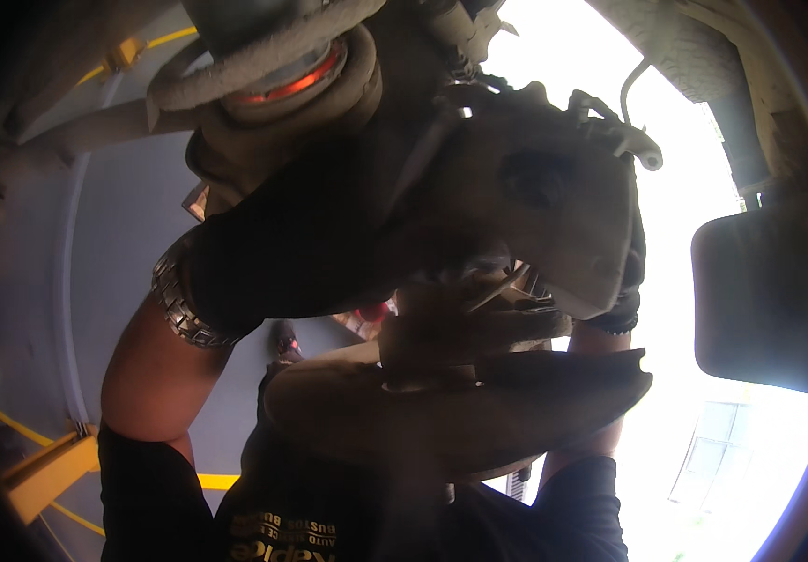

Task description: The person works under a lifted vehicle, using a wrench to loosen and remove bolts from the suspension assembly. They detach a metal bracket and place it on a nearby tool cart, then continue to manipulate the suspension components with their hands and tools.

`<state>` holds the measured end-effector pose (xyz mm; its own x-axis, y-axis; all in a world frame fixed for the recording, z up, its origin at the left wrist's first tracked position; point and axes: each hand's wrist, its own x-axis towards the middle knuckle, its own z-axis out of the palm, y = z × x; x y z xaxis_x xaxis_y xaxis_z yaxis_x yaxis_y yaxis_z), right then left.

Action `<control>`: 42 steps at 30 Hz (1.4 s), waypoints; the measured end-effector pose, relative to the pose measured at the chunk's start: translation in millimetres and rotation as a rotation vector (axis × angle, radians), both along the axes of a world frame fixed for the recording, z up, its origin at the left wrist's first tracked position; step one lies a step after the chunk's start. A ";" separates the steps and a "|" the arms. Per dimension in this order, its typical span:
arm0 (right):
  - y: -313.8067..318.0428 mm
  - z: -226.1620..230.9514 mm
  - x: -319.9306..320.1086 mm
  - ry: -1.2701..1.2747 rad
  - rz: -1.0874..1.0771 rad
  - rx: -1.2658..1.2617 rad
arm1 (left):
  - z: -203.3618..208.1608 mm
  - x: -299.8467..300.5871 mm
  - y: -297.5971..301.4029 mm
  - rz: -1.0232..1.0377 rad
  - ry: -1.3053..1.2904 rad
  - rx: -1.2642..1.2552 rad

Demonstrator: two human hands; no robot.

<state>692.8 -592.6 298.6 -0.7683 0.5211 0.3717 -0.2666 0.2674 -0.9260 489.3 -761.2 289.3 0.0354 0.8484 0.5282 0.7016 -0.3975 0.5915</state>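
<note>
A dusty brake caliper (572, 220) is between my two black-gloved hands, over a wheel hub (469, 337) and a wide brake disc (451, 407). My left hand (366, 234) reaches in from the left and is closed on the caliper's left side; deep shadow blurs its fingertips. Along the caliper's right edge my right hand (634, 253) grips it from behind, so most of that hand is hidden. A thin bent piece of metal (499, 288) shows below the caliper body. The disc lies low in front of my chest, with its near rim toward me.
A grey coil spring (273, 56) with a glowing orange-red ring hangs at upper left. A dark mud flap (760, 300) stands at right, against bright daylight. Yellow metal stands (52, 473) and yellow lines mark the grey floor (132, 253). A shoe (287, 342) shows below.
</note>
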 end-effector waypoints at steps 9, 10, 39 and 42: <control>9.3 -1.5 -9.8 -0.072 -0.420 0.767 | 8.4 7.6 -16.6 0.101 0.467 0.069; 8.1 1.8 -8.4 -0.054 -0.429 0.787 | 12.0 14.6 -13.1 0.131 0.449 0.069; 25.5 79.8 -33.4 -0.502 -0.722 1.639 | 24.0 46.5 -29.1 0.141 -1.150 -0.142; 33.0 74.7 -54.4 -0.721 -0.701 1.661 | 10.9 43.5 -25.7 0.180 -1.156 -0.228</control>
